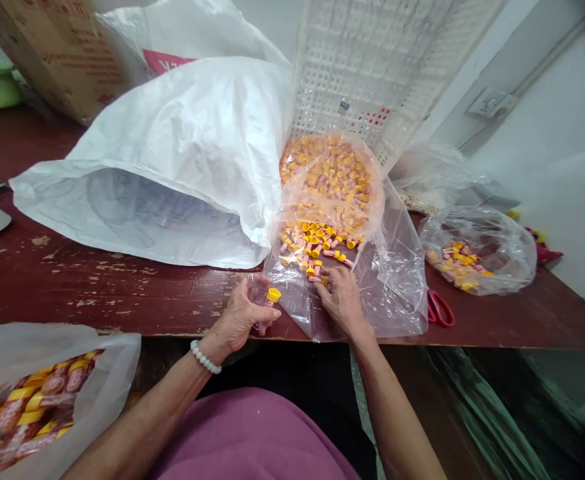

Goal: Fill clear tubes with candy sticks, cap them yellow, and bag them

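Near the table's front edge, my left hand [247, 310], with a bead bracelet at its wrist, is closed around a small clear plastic piece and a yellow-capped bottle [272, 297]. The clear piece is mostly covered by my fingers, so its shape is unclear. To the right, my right hand [341, 299] rests over the mouth of a clear plastic bag [397, 293]. Its fingertips pinch at one of the small red-and-white bottles [315, 277] with yellow caps. Many more such bottles [322, 233] spill from the bag in front of my fingers.
A white woven sack [197, 127] lies open at left, with clear plastic pieces inside. Behind the bag leans a white perforated crate [367, 60]. Red-handled scissors [441, 309] and another clear bag [502, 250] are at right. A bag of larger yellow-capped bottles [22, 413] is lower left.
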`<action>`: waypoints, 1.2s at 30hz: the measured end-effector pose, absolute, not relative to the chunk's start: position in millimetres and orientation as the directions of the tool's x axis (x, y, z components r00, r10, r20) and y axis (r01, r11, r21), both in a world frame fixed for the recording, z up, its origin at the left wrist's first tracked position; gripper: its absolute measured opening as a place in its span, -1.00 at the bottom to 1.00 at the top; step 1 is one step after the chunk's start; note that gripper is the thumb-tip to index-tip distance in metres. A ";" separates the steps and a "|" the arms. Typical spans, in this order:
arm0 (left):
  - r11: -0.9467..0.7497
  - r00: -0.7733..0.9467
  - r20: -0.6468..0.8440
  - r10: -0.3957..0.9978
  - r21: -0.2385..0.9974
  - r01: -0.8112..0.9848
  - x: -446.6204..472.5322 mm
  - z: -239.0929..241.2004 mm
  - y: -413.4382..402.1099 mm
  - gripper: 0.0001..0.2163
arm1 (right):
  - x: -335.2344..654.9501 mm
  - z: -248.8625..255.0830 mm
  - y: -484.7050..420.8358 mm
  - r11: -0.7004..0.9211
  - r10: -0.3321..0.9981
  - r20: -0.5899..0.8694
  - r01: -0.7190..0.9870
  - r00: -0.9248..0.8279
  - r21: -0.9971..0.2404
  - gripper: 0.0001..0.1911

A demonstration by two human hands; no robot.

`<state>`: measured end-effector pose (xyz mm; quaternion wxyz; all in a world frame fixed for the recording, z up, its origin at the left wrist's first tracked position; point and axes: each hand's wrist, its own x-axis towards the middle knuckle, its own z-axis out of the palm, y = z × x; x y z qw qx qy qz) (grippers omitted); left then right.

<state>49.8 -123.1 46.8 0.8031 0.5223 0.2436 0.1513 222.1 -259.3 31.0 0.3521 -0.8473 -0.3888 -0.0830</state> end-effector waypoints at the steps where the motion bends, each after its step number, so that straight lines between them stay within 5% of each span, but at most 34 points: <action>1: 0.412 0.835 -0.236 0.497 0.911 0.012 49.2 46.1 -122.4 -0.49 | 226.7 24.1 -259.7 -0.475 0.612 0.380 0.707 0.693 -0.524 -0.86; 6: 0.338 0.829 -0.248 0.502 0.938 0.076 49.5 49.3 -126.5 -0.50 | 221.8 19.5 -262.1 -0.434 0.612 0.354 0.675 0.707 -0.597 -0.82; 10: 0.092 0.829 -0.163 0.534 0.987 0.134 54.0 59.4 -132.8 -0.58 | 196.8 54.6 -262.4 -0.202 0.645 0.384 0.632 0.660 -0.748 -0.78; 17: -0.101 0.884 0.038 0.466 0.995 0.011 55.7 56.1 -138.1 -0.63 | 165.1 96.9 -262.2 0.009 0.782 0.523 0.833 0.339 -0.553 -0.66; 24: -0.033 0.890 -0.015 0.455 0.999 0.034 52.7 52.2 -138.3 -0.63 | 160.2 88.8 -264.7 -0.091 0.581 0.558 0.728 0.593 -0.679 -0.58; 29: -0.065 0.867 -0.009 0.498 0.997 0.047 52.0 55.0 -139.5 -0.59 | 147.1 71.2 -259.8 -0.059 0.789 0.504 0.859 0.352 -0.508 -0.38; 33: 0.063 0.838 -0.151 0.524 0.988 0.139 51.3 55.8 -134.5 -0.59 | 185.7 61.6 -258.2 -0.167 0.609 0.479 0.693 0.632 -0.702 -0.52; 36: 0.187 0.784 -0.295 0.547 0.955 0.230 49.7 52.1 -126.6 -0.52 | 226.4 49.6 -248.8 -0.336 0.543 0.437 0.662 0.717 -0.670 -0.66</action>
